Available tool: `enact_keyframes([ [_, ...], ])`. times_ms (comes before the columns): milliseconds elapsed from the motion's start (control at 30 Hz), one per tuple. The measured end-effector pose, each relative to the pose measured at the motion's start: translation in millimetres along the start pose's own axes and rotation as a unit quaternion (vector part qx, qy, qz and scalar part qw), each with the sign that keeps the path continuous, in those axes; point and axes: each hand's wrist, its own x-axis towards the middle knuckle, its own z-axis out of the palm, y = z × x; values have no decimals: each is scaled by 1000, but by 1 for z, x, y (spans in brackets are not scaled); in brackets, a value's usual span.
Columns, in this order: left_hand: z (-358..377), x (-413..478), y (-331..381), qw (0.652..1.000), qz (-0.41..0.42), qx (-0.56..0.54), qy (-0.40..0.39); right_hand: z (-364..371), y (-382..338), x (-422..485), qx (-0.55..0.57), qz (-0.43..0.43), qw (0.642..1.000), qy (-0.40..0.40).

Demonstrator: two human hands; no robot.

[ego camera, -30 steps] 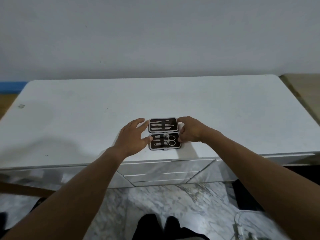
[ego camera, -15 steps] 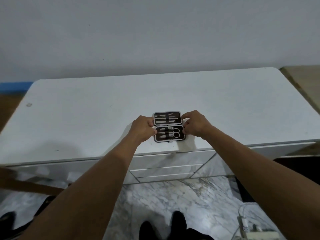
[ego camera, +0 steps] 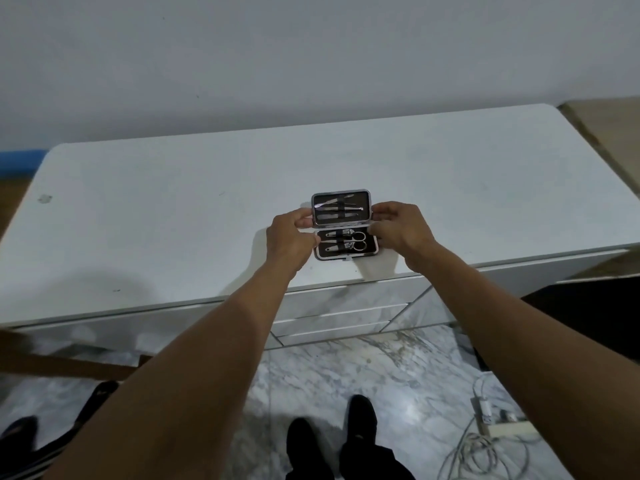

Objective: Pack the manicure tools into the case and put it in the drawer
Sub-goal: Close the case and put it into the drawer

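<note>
A small manicure case [ego camera: 346,255] with a silver rim and dark lining lies open near the front edge of the white dresser top [ego camera: 173,209]. Its far half [ego camera: 341,195] is tilted up off the surface and holds slim metal tools under a strap. The near half carries scissors [ego camera: 356,241] and clippers. My left hand [ego camera: 289,233] pinches the case's left side at the hinge. My right hand [ego camera: 398,226] pinches the right side, fingertips on the raised half.
Closed mirrored drawers [ego camera: 339,317] sit in the dresser front just below the case. A marble floor lies beneath, with cables and a power strip [ego camera: 498,427] at the lower right. My black shoes [ego camera: 362,414] stand in front of the dresser.
Both hands went from resting beside the flat open case to pinching its sides. The far half has lifted off the dresser top and now tilts toward me.
</note>
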Motion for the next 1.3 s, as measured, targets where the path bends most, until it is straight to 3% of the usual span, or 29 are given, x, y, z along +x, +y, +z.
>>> enact_keyframes([
  [300, 8, -19, -8, 998, 11, -46, 40, 2, 7, -12, 35, -26, 998, 35],
  [467, 1, -29, -14, 999, 41, -29, -4, -1, 16, -22, -47, -97, 994, 20],
  [700, 1, -35, -17, 993, 103, 50, 8, -4, 21, -33, -137, -132, 981, 35],
  [1300, 22, -31, -22, 986, 112, 122, 31, 6, 21, -27, -274, -174, 945, 48],
])
